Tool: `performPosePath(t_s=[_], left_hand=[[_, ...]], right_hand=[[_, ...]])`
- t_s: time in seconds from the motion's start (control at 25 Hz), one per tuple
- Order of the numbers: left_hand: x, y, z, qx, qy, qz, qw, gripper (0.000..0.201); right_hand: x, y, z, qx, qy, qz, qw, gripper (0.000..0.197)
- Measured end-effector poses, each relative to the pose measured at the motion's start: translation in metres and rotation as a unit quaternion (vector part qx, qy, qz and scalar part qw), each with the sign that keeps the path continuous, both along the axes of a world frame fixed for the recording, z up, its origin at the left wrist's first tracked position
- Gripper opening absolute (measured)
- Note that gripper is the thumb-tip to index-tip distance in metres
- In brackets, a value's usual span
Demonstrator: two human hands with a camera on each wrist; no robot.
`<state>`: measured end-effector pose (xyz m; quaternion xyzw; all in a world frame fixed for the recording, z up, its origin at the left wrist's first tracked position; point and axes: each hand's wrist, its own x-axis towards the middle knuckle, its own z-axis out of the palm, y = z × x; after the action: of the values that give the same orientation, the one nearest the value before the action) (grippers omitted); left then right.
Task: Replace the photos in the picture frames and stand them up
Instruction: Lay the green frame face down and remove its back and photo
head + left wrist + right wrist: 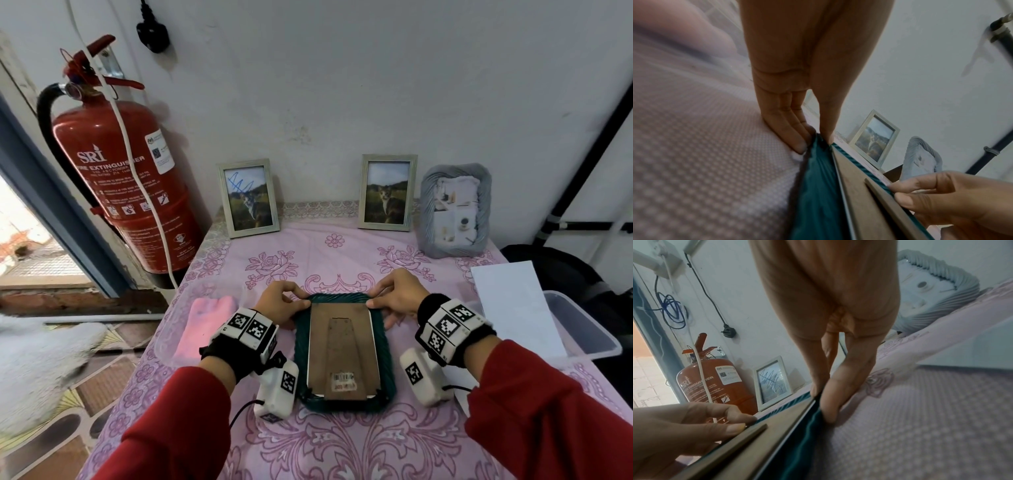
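Arms: your two red-sleeved forearms reach forward side by side over the surface (342, 442), wrists low, one on each side of the teal frame (301, 346).
Left hand: your left hand (279, 303) is at the frame's far left corner; thumb on top, fingers (795, 139) tucked down against the frame's outer edge and touching the cloth. It pinches that corner.
Right hand: your right hand (397, 294) is at the far right corner, thumb on the rim, fingers (830, 404) curled down the outer side. It pinches that corner too.
Teal frame: it lies face down in the middle of the surface, between your wrists, its long side running away from you. The brown backing board (342, 346) with its folded stand faces up; a barcode sticker sits near your end.
Other frames: two pale frames with cat photos, one (249, 198) at far left with blue scribble on it and one (388, 192) further right, stand at the wall. A grey frame (454, 210) stands at the far right.
Around: a pink cloth (205, 322) lies left of your left wrist; a clear plastic bin (589, 329) with white paper (513, 301) over it sits at the right edge.
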<state>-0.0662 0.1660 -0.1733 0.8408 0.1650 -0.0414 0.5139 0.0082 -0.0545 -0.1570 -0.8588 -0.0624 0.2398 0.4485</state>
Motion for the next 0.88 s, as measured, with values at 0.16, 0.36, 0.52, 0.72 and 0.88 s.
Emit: performPosePath(t_s=[0.16, 0.36, 0.52, 0.72, 0.88], left_hand=[[-0.001, 0.001, -0.001, -0.009, -0.002, -0.004, 1.000, 0.006], [-0.014, -0.007, 0.008, -0.039, 0.004, 0.002, 0.999, 0.020], [-0.048, -0.016, 0.013, -0.061, -0.009, 0.027, 0.998, 0.043], [-0.105, -0.027, 0.007, -0.058, 0.038, 0.003, 0.998, 0.061], [-0.122, -0.037, -0.006, 0.001, -0.023, -0.014, 1.000, 0.063]], right_hand=[[0.001, 0.000, -0.002, 0.007, -0.001, 0.008, 1.000, 0.020], [-0.005, -0.006, -0.001, 0.026, -0.006, 0.013, 1.000, 0.021], [-0.028, -0.020, 0.002, 0.045, 0.031, 0.019, 0.998, 0.031], [-0.080, -0.039, -0.001, 0.007, 0.053, 0.067, 0.996, 0.073], [-0.109, -0.042, -0.011, 0.004, 0.008, 0.073, 0.997, 0.076]])
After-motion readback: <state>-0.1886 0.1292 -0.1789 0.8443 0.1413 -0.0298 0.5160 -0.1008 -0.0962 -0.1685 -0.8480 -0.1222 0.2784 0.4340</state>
